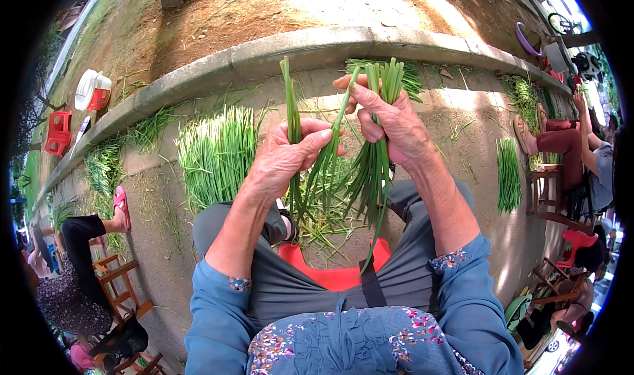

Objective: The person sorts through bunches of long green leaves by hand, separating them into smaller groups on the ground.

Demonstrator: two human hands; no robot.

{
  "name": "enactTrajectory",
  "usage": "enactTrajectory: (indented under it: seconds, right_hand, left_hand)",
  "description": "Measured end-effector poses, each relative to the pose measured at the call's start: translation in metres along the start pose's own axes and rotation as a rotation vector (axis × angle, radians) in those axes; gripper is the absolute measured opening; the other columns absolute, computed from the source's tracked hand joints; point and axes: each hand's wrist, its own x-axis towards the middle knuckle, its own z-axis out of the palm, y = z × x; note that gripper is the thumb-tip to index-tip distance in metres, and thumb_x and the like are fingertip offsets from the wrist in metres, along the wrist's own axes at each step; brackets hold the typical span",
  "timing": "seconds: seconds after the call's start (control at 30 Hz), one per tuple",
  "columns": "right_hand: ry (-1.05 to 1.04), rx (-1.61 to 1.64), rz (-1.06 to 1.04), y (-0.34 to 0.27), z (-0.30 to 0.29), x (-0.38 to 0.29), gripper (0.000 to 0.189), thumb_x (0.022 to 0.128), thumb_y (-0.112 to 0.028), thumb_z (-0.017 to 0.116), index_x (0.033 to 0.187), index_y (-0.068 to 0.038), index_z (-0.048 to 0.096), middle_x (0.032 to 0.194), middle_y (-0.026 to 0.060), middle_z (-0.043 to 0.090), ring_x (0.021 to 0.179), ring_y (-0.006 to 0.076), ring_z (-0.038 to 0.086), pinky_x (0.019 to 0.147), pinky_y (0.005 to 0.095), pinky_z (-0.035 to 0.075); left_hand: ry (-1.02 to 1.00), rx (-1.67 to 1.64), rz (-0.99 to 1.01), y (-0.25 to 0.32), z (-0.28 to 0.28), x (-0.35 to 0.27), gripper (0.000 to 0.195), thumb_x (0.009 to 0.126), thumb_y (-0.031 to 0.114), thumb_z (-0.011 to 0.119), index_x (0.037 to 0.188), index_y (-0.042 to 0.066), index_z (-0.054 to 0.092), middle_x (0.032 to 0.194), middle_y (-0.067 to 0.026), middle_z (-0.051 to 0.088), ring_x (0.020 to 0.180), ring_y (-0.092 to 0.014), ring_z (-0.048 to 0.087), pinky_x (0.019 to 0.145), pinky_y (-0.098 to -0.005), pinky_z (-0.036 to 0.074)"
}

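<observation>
My left hand (pixel 292 152) holds a thin bunch of green Chinese chives (pixel 292 97), its pale ends up, and its thumb and fingers pinch further leaves between the hands. In my right hand (pixel 389 115) is a thicker bunch of chives (pixel 369 177), leaves hanging down; a stalk (pixel 349 95) crosses from its thumb towards my left hand. A large neat pile of chives (pixel 215 157) lies on the ground left of my hands. Beyond my right hand, another pile (pixel 411 80) rests by the kerb. Loose trimmings (pixel 322 226) are scattered between my feet.
A concrete kerb (pixel 307 48) curves across the far side. A red plastic stool (pixel 332 276) is beneath me. To the right lies a chive bundle (pixel 508 177) near a seated person (pixel 569 142); another person (pixel 74 286) sits at left. A white bucket (pixel 91 90) stands beyond the kerb.
</observation>
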Motion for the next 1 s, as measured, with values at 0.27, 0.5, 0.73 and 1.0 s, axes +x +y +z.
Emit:
enactTrajectory:
  seconds: [0.27, 0.5, 0.73, 1.0]
  right_hand:
    - [0.04, -0.082, -0.008, -0.001, 0.001, -0.001, 0.019, 0.086, -0.018, 0.061, 0.097, -0.003, 0.065, 0.074, 0.0006, 0.059, 0.043, 0.0013, 0.036, 0.037, 0.018, 0.026]
    - [0.129, -0.205, -0.038, 0.001, 0.003, -0.001, 0.02, 0.082, -0.019, 0.066, 0.095, -0.003, 0.064, 0.071, -0.0018, 0.059, 0.044, 0.0011, 0.038, 0.038, 0.0184, 0.027]
    - [0.215, -0.275, -0.181, 0.002, 0.004, 0.0, 0.019, 0.079, -0.018, 0.069, 0.087, -0.001, 0.064, 0.071, 0.0023, 0.062, 0.065, 0.0082, 0.054, 0.056, 0.0254, 0.044]
    - [0.222, -0.316, -0.175, 0.004, 0.001, 0.001, 0.019, 0.086, -0.022, 0.061, 0.088, -0.003, 0.063, 0.069, 0.0013, 0.061, 0.045, 0.002, 0.04, 0.04, 0.0196, 0.032]
  left_hand:
    - [0.047, 0.062, 0.036, 0.0, -0.001, 0.0, 0.025, 0.078, 0.017, 0.069, 0.097, 0.002, 0.06, 0.076, -0.0071, 0.066, 0.057, -0.005, 0.051, 0.052, -0.0187, 0.037]
    - [0.159, 0.23, 0.064, -0.007, 0.0, 0.002, 0.016, 0.076, 0.018, 0.071, 0.086, 0.005, 0.069, 0.072, 0.0007, 0.065, 0.053, -0.001, 0.041, 0.048, -0.0184, 0.029]
    - [0.116, 0.209, 0.006, -0.002, 0.003, 0.0, 0.018, 0.076, 0.02, 0.071, 0.084, 0.004, 0.069, 0.059, 0.0062, 0.053, 0.051, -0.001, 0.037, 0.045, -0.0187, 0.025]
    - [0.008, 0.111, -0.072, 0.004, 0.003, -0.002, 0.023, 0.08, 0.023, 0.067, 0.088, 0.002, 0.068, 0.061, 0.003, 0.057, 0.048, -0.001, 0.033, 0.044, -0.0178, 0.022]
